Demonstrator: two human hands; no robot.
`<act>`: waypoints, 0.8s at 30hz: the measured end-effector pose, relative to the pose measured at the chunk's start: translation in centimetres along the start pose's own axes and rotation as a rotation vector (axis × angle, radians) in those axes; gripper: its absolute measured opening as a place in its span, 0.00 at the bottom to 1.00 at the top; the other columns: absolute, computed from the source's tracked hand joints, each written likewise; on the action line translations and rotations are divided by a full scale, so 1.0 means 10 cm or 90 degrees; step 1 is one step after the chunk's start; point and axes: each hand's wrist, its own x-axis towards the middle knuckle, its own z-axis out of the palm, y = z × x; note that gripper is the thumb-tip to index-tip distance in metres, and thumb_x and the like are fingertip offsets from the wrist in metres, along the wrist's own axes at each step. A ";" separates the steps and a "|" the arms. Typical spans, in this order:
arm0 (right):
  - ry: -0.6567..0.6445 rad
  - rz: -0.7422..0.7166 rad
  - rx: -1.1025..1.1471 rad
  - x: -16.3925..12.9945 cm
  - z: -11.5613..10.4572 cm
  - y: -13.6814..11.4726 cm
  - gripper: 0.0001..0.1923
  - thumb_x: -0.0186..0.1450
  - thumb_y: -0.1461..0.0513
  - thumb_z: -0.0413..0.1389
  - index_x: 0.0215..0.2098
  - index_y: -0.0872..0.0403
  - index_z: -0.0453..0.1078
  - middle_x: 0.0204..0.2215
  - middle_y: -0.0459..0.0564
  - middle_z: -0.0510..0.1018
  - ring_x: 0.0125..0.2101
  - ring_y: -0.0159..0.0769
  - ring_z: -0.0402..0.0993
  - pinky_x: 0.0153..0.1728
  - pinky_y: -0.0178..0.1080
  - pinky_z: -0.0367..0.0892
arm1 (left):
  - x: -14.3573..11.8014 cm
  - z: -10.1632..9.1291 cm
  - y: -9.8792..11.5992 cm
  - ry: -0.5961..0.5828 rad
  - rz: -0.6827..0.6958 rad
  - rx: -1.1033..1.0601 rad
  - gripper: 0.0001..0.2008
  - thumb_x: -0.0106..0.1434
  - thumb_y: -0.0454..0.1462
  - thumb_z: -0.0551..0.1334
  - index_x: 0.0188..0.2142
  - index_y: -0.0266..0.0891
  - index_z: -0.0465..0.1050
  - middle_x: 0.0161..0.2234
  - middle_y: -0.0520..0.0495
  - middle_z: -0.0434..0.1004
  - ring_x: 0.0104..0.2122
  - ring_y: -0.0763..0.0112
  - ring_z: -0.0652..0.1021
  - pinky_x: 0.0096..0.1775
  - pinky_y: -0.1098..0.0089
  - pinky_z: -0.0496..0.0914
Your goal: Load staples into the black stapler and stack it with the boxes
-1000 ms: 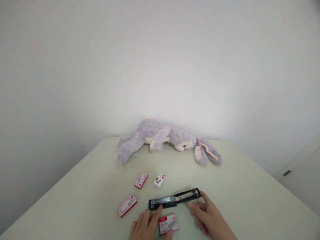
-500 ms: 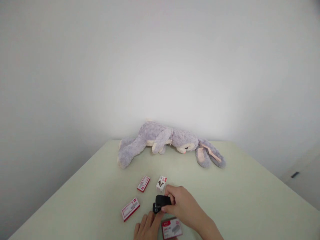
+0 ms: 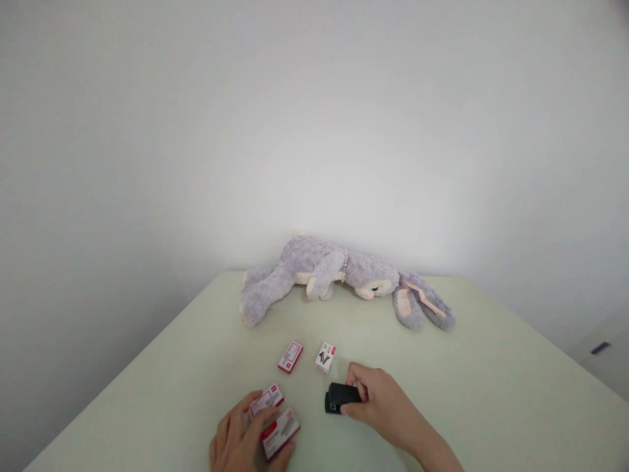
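Gripping the closed black stapler point(image 3: 340, 397), the right hand point(image 3: 381, 408) had fingers clamped; the left hand point(image 3: 242, 440) pinched a staple box point(image 3: 279, 431), another box point(image 3: 266, 399) beside it on the tabletop point(image 3: 472, 393); reloading looked finished.

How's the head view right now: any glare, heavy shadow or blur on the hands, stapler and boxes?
Head view: even, soft light, no glare; a bright patch on the wall behind the plush rabbit, corners darker. Only faint shadows on the table. Wide-lens bending at the edges. Left hand with the staple boxes and right hand on the stapler sit small and low in frame, slightly soft; box print unreadable.
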 end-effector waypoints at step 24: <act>0.126 0.116 -0.046 -0.21 0.13 0.21 0.06 0.61 0.63 0.57 0.36 0.50 0.66 0.20 0.38 0.71 0.23 0.33 0.70 0.26 0.33 0.52 | 0.57 0.26 0.83 -0.068 0.110 -0.040 0.32 0.73 0.47 0.53 0.72 0.52 0.46 0.64 0.45 0.67 0.54 0.59 0.71 0.52 0.59 0.67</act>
